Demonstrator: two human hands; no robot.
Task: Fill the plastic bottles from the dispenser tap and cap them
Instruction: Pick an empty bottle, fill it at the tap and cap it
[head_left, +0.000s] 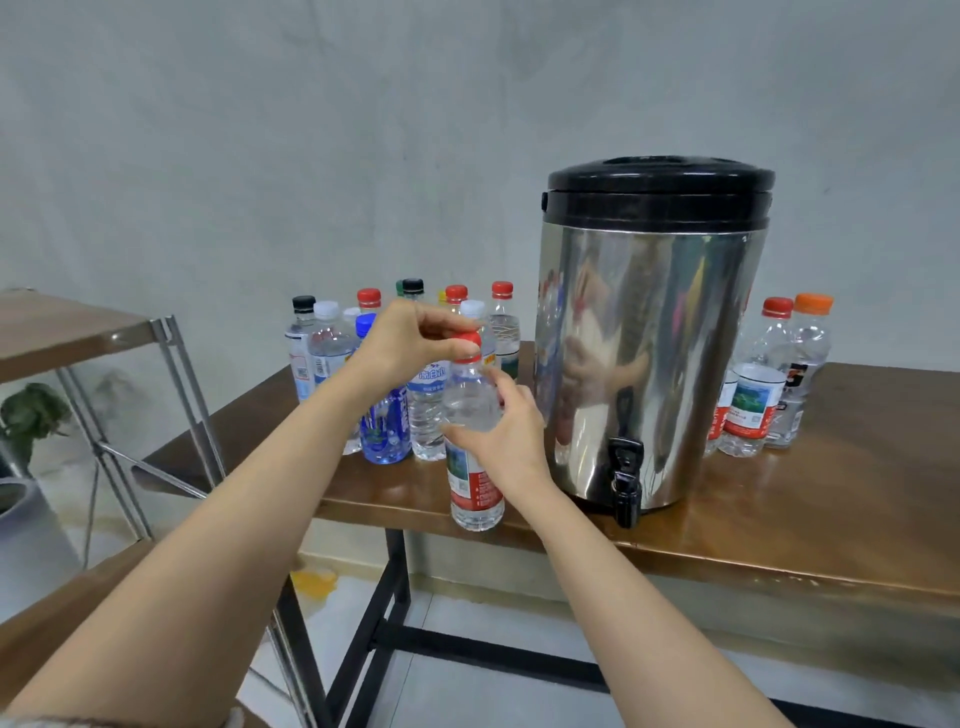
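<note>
Two hands on bottle (475, 467): left hand (402, 345) pinches red cap (466, 340), right hand (506, 434) grips body.

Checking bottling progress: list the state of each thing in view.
Held bottle, upright, right hand grips its body.
Red cap, on the neck, pinched by left hand; tightness unclear.
Tap, no water running.
Dispenser lid, on.
Left bottles, upright, capped.
Right bottles, upright, two visibly capped.

Your red-labelled clear bottle (475, 488) is upright, red cap (467, 340) on top, just left of the steel dispenser (649, 338) and its black tap (626, 480).
</note>
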